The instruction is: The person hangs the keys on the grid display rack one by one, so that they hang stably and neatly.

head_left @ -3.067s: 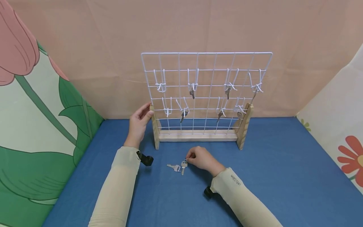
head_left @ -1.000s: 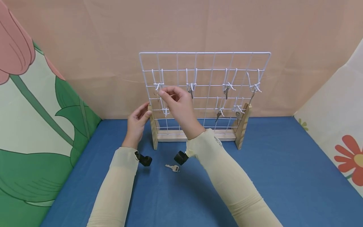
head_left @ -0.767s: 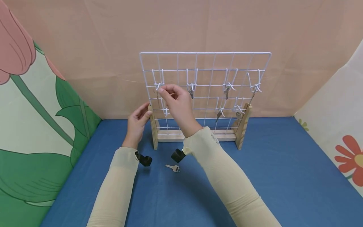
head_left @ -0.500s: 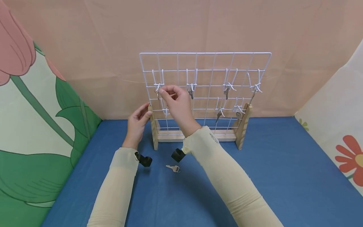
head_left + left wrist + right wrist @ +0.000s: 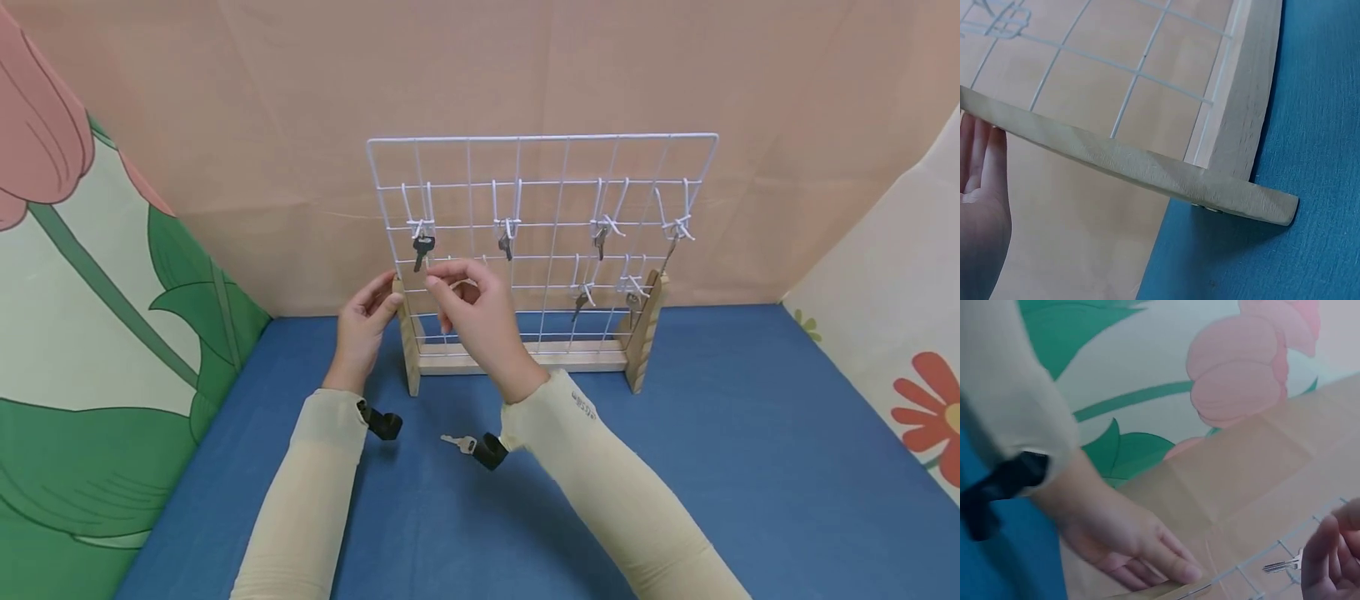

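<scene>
A white wire grid rack (image 5: 543, 136) on a wooden stand (image 5: 525, 361) stands upright on the blue table. My left hand (image 5: 362, 333) grips the left wooden upright, thumb in front; in the left wrist view its fingers (image 5: 982, 156) go behind that post. A dark-headed key (image 5: 423, 248) hangs from the upper left hook (image 5: 420, 225). Just below and right of it is my right hand (image 5: 480, 312), fingers loosely bent, apart from the key and holding nothing visible. In the right wrist view the key blade (image 5: 1280, 567) shows beside the fingers. Another key (image 5: 459, 443) lies on the table.
More keys hang on the other upper hooks (image 5: 507, 227) and on the lower right hooks (image 5: 583, 292). My right hand covers the lower left hooks. A black wrist camera (image 5: 491, 451) on the right sleeve overlaps the loose key's end. A tan backdrop (image 5: 300, 167) stands behind.
My right hand picked one of two keys off the table and carried it to the upper left hook. It has let go and dropped lower. The left hand stays on the post.
</scene>
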A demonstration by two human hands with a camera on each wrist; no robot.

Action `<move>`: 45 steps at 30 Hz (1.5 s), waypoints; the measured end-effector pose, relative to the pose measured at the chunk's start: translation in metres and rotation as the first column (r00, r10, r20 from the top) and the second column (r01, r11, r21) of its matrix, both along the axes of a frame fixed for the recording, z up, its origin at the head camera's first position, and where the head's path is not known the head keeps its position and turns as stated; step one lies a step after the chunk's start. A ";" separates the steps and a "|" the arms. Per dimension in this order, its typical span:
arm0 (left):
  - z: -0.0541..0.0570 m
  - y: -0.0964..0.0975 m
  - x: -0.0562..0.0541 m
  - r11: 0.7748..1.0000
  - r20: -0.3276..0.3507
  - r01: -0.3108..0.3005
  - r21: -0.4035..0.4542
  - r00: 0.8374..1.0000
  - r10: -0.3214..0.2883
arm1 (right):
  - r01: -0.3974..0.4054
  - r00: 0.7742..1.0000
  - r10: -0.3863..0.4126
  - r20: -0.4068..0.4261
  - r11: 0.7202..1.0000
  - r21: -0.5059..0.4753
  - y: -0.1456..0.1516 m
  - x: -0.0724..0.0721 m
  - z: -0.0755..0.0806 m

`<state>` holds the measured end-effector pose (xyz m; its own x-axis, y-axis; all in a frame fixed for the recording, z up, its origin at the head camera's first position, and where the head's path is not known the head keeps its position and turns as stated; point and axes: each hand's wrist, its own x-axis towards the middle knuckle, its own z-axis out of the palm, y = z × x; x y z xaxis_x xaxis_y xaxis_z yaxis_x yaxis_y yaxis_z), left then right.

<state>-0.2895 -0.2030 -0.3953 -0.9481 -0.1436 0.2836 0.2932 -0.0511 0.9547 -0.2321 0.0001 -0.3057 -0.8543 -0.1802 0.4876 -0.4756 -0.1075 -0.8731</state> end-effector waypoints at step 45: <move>0.002 0.003 0.003 1.000 -0.010 0.006 0.023 1.000 -0.006 | -0.209 0.936 0.339 0.093 0.325 0.922 0.055 0.030 -0.135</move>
<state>-0.2863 -0.1995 -0.3932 -0.9462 -0.1444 0.2894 0.3021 -0.0744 0.9504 -0.2025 0.0548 -0.4405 -0.6246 -0.7784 -0.0632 -0.6690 0.5750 -0.4710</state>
